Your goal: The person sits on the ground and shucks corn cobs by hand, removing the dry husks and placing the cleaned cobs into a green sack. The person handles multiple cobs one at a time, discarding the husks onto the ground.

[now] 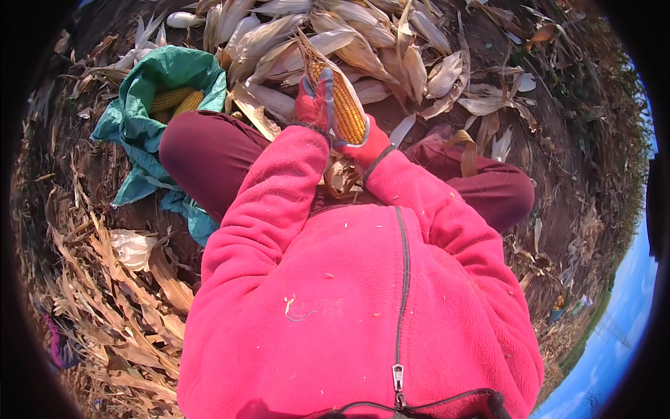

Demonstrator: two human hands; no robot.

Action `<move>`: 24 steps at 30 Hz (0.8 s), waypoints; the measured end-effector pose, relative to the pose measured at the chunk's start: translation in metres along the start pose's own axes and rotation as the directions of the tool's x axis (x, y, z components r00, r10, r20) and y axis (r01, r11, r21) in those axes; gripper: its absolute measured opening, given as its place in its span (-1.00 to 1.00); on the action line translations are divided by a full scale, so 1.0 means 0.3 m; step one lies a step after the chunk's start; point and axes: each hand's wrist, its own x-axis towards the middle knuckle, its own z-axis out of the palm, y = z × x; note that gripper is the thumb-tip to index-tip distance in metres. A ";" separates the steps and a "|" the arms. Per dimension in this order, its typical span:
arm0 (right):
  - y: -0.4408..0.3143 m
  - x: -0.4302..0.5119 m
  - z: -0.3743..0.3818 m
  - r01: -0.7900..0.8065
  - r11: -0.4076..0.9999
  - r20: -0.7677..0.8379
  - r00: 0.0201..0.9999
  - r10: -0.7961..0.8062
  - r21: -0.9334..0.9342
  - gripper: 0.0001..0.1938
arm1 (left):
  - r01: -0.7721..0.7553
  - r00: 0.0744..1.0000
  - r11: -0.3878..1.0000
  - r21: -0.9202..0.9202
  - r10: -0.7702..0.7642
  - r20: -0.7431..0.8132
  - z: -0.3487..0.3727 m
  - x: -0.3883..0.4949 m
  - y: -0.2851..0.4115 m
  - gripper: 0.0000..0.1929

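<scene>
Between my hands is an ear of corn [347,112], its yellow kernels bare on the upper side and dry husk still around its edge and tip. My left hand [312,105], in a red and grey work glove, grips the ear from the left, the thumb lying along it. Around the lower end curls my right hand [370,144], in a matching glove; its fingers are partly hidden beneath the ear. Loose dry husk [343,175] lies below, between my crossed legs.
A heap of unhusked corn ears [335,36] lies ahead. By my left knee, a green woven sack [131,115] stands with its mouth spread, holding husked ears [175,99]. Dry corn stalks [120,319] cover the soil at lower left. Farther off at right is a container [557,312].
</scene>
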 end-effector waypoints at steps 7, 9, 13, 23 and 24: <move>-0.047 -0.016 -0.006 0.031 0.964 0.111 0.992 -0.062 0.263 -0.16 | 0.128 0.980 0.941 -0.314 -0.168 -0.104 -0.034 0.035 0.029 -0.60; -0.024 -0.006 -0.012 0.044 0.960 0.204 0.974 -0.103 0.277 -0.15 | 0.164 0.972 0.951 -0.261 -0.202 -0.124 -0.043 0.033 0.023 -0.62; 0.133 0.033 0.004 0.058 0.896 0.291 0.935 -0.203 0.440 -0.12 | 0.135 0.981 0.847 -0.514 -0.185 -0.048 -0.026 0.014 0.035 -0.63; -0.011 -0.034 0.000 0.117 0.808 0.139 0.961 -0.239 0.577 -0.23 | 0.232 0.964 0.903 -0.361 -0.164 0.210 -0.063 -0.015 0.140 -0.54; -0.009 -0.031 -0.006 0.102 0.815 0.154 0.961 -0.228 0.570 -0.23 | 0.241 0.956 0.814 -0.528 -0.105 0.275 -0.037 -0.016 0.156 -0.49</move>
